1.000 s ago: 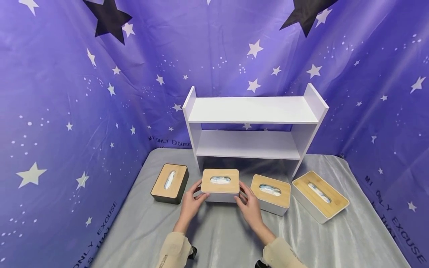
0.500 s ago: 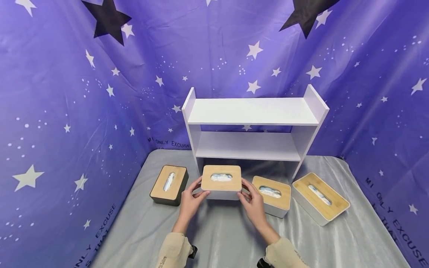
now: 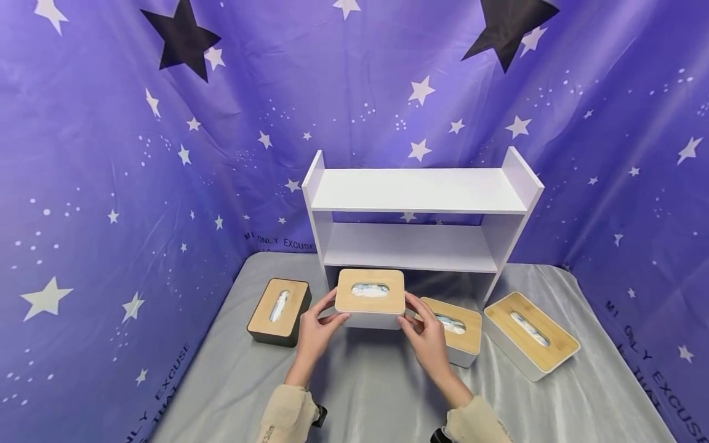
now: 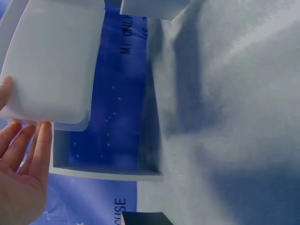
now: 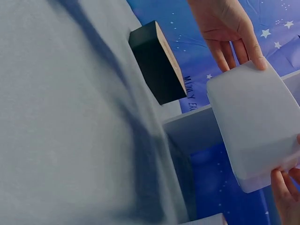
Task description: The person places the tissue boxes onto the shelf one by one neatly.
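Note:
A white tissue box (image 3: pixel 368 320) with a bamboo lid is held between both hands, raised above the grey cloth in front of the shelf. My left hand (image 3: pixel 316 329) grips its left end, thumb at the front side and fingers along the end. At the right end, my right hand (image 3: pixel 426 335) holds it in the same way. From below, the box's plain white underside (image 4: pixel 54 61) shows in the left wrist view, with the left hand (image 4: pixel 26 168) at its edge. The right wrist view has the right hand (image 5: pixel 286 190) at the lower corner of the underside.
A white two-tier shelf (image 3: pixel 415 191) stands behind the box. On the grey cloth (image 3: pixel 365 394), a dark tissue box (image 3: pixel 279 307) lies to the left. Two white ones are on the right: a nearer tissue box (image 3: pixel 465 329), partly behind the right hand, and a larger tissue box (image 3: pixel 532 335).
Both hands have raised the held tissue box and shifted it slightly right. It overlaps the lower shelf's front more now. The other boxes stay in place; the head view has tilted slightly.

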`<action>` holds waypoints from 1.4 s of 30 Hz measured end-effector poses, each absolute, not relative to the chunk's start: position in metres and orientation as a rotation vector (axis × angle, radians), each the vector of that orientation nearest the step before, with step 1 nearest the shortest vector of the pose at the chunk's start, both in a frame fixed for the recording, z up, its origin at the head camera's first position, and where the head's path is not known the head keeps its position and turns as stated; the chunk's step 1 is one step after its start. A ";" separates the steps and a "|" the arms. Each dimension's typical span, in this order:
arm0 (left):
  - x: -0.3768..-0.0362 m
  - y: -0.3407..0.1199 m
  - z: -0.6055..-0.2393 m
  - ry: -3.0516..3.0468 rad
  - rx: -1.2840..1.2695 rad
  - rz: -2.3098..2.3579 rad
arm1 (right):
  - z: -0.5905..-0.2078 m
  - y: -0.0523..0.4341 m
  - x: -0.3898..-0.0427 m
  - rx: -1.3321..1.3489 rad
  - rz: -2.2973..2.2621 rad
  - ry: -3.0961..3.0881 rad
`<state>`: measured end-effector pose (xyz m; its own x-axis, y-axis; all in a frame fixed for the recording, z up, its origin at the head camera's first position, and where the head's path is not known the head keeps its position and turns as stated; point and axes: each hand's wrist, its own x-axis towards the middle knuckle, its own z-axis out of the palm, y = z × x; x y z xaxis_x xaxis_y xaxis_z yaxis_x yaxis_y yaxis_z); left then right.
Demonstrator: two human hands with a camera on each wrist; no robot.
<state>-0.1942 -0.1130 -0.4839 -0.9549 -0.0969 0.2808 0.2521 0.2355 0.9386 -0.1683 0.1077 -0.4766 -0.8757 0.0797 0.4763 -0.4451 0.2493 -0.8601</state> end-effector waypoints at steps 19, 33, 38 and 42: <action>-0.222 -0.111 -0.470 -2.184 -0.183 -1.717 | -0.481 0.118 -0.205 0.308 1.645 -2.043; -0.252 -0.110 -0.455 -2.038 -0.262 -1.681 | -0.425 0.108 -0.211 0.320 1.619 -2.028; -0.267 -0.106 -0.451 -2.024 -0.231 -1.676 | -0.420 0.108 -0.227 0.328 1.614 -2.003; -0.279 -0.102 -0.452 -1.979 -0.202 -1.663 | -0.419 0.106 -0.240 0.312 1.607 -2.002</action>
